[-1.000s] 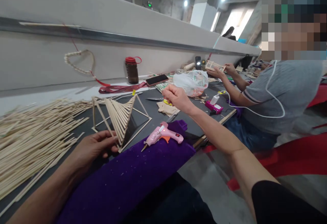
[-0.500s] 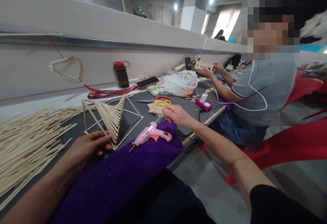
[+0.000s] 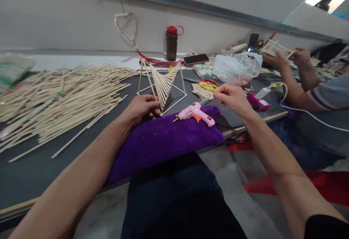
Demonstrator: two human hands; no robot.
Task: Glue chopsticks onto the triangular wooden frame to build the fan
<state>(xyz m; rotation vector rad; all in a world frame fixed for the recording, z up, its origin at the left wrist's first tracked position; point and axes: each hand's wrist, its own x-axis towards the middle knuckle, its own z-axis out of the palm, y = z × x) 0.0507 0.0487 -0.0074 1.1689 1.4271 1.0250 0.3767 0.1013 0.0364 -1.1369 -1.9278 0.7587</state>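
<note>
My left hand (image 3: 144, 107) is closed on the near lower corner of a wooden stick frame (image 3: 163, 82), whose rows of sticks fan into a twisted surface. Beside it, a pink hot glue gun (image 3: 195, 112) lies on a purple cloth (image 3: 166, 133), its nozzle pointing left and a pale glue stick (image 3: 205, 101) jutting from its back. Just past that stick's end is my right hand (image 3: 230, 98), thumb and fingers pinched together; whatever is between them is too small to make out. Scissors (image 3: 208, 85) with red and yellow handles rest on brown paper behind it.
Many loose wooden sticks (image 3: 81, 101) cover the left of the table. Behind stand a bottle (image 3: 171, 44), a phone (image 3: 196, 59) and a plastic bag (image 3: 237, 68). A magenta power socket (image 3: 259, 102) with a white cable lies right, near a co-worker's hands (image 3: 289, 57) holding a stick frame.
The head view has swung left and down, so things appear shifted right and more loose sticks show. My left hand stays on the frame; my right hand remains pinched behind the glue gun.
</note>
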